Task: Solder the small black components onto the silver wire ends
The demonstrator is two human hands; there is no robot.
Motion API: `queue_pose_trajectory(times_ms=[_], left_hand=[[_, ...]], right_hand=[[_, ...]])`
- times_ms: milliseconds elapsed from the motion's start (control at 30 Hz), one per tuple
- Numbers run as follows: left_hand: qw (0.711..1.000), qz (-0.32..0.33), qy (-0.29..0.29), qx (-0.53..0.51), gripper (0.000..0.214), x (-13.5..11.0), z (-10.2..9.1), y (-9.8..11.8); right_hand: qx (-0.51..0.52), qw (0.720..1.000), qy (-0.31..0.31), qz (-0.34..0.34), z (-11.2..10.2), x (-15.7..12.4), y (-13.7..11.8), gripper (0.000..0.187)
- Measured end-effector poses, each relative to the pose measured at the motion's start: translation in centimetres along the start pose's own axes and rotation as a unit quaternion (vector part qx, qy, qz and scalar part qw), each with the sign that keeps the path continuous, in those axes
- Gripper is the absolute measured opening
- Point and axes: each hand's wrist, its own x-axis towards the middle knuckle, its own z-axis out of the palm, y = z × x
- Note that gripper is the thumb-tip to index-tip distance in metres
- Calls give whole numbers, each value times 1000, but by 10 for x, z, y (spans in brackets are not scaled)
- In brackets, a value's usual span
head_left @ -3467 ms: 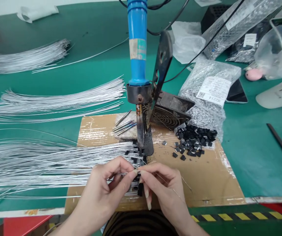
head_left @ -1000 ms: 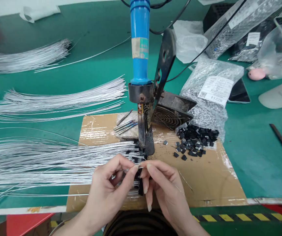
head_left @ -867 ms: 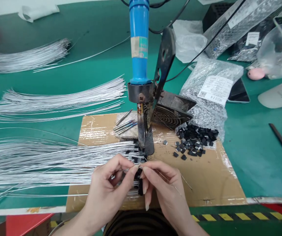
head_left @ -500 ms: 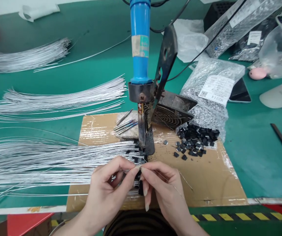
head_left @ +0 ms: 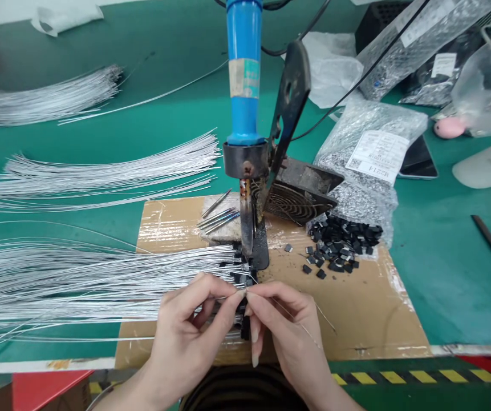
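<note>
My left hand [head_left: 198, 325] is closed in a pinch, thumb against index finger, on a thin wire whose end is hidden between the fingertips. Fingertip to fingertip with it, my right hand [head_left: 290, 325] pinches a fine strand of solder wire [head_left: 325, 317], which trails out past the hand to the right. Just beyond both hands, the soldering iron [head_left: 245, 103] with a blue handle points straight down in a metal stand. Beneath its tip and partly behind my fingers lie small black connectors [head_left: 245, 331]. Many thin grey wires [head_left: 100, 285] spread leftward beside my left hand.
A cardboard sheet [head_left: 356, 319] covers the bench under the work. Loose black connectors [head_left: 343, 245] are heaped at right before a labelled plastic bag [head_left: 373, 154]. A small fan [head_left: 300, 200] stands behind the iron. More wire bundles [head_left: 112, 165] lie at left.
Almost nothing differs. Both hands keep their pinches, with the fingertips shifted very slightly.
</note>
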Motion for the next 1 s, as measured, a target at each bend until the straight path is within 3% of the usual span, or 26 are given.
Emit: queue_pose_trajectory(times_ms=[300,433,733,1000], left_hand=[[999,1,-37,23,18,1,-6,1],[999,0,-28,26,17,2,-4,2],[998,34,10,44,13,-2,2,-1],[999,14,41,10,11,-4,10,-4]], right_hand=[[-21,999,-26,31,-8,4,-10,24],[-23,999,-26,38,-9,4,-9,23],[74,997,-16,32,0,7,-3,16],[113,993,5,24,9,4,4,14]])
